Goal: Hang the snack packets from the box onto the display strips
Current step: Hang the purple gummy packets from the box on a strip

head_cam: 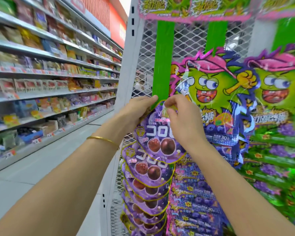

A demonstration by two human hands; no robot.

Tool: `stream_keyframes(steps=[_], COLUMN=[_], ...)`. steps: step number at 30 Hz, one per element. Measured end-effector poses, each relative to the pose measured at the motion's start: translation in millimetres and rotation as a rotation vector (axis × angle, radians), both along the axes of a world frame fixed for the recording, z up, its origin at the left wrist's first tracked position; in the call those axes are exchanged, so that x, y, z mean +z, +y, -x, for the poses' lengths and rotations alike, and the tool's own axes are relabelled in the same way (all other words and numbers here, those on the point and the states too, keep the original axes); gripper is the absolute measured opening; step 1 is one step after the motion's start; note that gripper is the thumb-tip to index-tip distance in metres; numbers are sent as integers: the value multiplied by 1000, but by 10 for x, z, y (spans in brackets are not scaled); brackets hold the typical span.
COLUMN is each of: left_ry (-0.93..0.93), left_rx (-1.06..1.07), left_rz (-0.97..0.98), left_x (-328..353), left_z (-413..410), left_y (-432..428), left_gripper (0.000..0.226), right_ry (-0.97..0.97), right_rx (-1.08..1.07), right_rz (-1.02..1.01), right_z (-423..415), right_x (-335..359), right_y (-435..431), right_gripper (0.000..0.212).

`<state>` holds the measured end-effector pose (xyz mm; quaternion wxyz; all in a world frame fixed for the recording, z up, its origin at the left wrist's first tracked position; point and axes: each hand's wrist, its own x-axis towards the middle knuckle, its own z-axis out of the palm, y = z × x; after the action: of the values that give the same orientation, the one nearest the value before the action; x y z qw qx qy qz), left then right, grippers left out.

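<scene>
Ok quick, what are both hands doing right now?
Left hand: touching the top purple packet at its left edge; grip cannot be told.
Right hand: closed, pinching that packet's top at the green strip.

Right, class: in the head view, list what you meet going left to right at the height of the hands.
aisle shelves → left hand → right hand, both holding the purple packet → first cartoon packet → second cartoon packet

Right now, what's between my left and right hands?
In the head view, the top edge of the purple grape-printed snack packet, lying over the flat green display strip.
</scene>
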<state>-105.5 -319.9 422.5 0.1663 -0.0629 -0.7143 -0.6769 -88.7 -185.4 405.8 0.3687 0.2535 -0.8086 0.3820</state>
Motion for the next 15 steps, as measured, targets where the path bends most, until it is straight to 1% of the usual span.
stream_keyframes(steps=[1, 3, 6, 10, 15], left_ry=[-10, -34, -59, -49, -51], left_rx=[-2, -34, -54, 27, 102], left_rz=[21, 19, 4, 58, 54], left_x=[22, 51, 54, 64, 79], left_z=[-18, -51, -59, -54, -69], left_y=[-5, -4, -15, -13, 26], left_gripper=[28, 20, 24, 24, 24], right_ry=[-3, -12, -56, -99, -127], right_rx=[2, -2, -3, -26, -27], right_rz=[-4, -20, -56, -76, -76], right_z=[14, 35, 65, 82, 80], right_x=[20, 62, 133, 188, 225], right_y=[-6, -14, -27, -41, -38], right_gripper=[20, 20, 21, 22, 22])
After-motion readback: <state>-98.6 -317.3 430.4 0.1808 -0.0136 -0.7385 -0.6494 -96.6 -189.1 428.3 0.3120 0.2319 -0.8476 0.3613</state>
